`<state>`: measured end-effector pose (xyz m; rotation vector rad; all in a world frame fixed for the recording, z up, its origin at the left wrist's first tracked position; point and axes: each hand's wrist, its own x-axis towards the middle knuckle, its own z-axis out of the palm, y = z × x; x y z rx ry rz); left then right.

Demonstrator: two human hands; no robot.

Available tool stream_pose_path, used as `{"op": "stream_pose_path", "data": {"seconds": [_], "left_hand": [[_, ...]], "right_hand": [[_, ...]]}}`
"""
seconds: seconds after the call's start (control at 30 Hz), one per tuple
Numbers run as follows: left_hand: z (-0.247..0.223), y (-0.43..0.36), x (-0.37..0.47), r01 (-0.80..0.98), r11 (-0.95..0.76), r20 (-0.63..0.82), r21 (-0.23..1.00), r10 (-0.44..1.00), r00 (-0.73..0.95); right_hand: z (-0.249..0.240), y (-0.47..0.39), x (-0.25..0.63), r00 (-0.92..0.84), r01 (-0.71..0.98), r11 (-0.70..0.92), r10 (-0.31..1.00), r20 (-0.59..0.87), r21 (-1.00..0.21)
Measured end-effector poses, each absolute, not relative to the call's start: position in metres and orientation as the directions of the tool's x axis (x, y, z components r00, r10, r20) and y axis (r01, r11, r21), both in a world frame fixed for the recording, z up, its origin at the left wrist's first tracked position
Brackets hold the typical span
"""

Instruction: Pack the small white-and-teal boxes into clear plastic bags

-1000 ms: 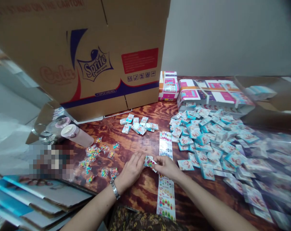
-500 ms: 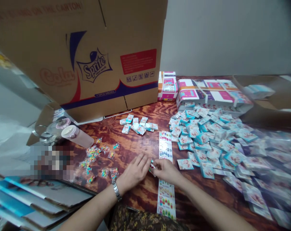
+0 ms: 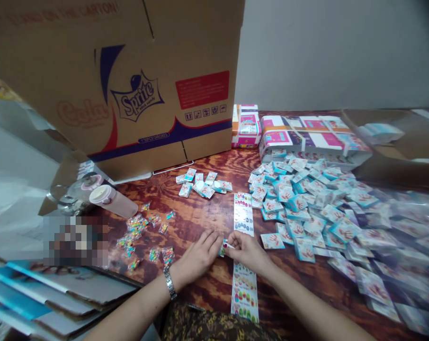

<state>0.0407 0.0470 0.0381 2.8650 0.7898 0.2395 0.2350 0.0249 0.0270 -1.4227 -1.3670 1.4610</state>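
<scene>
My left hand (image 3: 199, 256) and my right hand (image 3: 247, 250) meet over the wooden table (image 3: 203, 284), pinching one small colourful packet (image 3: 223, 246) between their fingertips. The packet is mostly hidden by the fingers. My right hand lies across a long strip of stickers (image 3: 244, 258) that runs toward me. Left of my hands is a scatter of small clear packets of coloured beads (image 3: 143, 234). To the right spreads a big heap of small teal-and-white boxes (image 3: 317, 208). A smaller cluster of the same boxes (image 3: 204, 183) lies further back.
A large Sprite carton (image 3: 129, 85) stands at the back left. Pink and white packs (image 3: 307, 135) sit behind the heap, and an open cardboard box (image 3: 395, 142) at the far right. A pink-lidded bottle (image 3: 113, 200) lies at the left, flat cardboard sheets (image 3: 51, 293) at the near left.
My hands have closed in on the small packet and lowered it toward the table; it showed more plainly a second ago. The view has shifted slightly.
</scene>
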Motion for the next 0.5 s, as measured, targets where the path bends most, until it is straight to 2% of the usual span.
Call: {"op": "stream_pose_path", "data": {"seconds": [0.27,0.5], "left_hand": [[0.041,0.043,0.046,0.498,-0.789,0.125,0.36,0.569,0.813],[0.04,0.043,0.05,0.555,-0.747,0.104,0.364,0.625,0.773]], "right_hand": [[0.016,0.022,0.233,-0.113,0.253,-0.153,0.976,-0.186,-0.955],[0.025,0.017,0.236,-0.187,0.142,-0.163,0.964,-0.188,-0.976]]}}
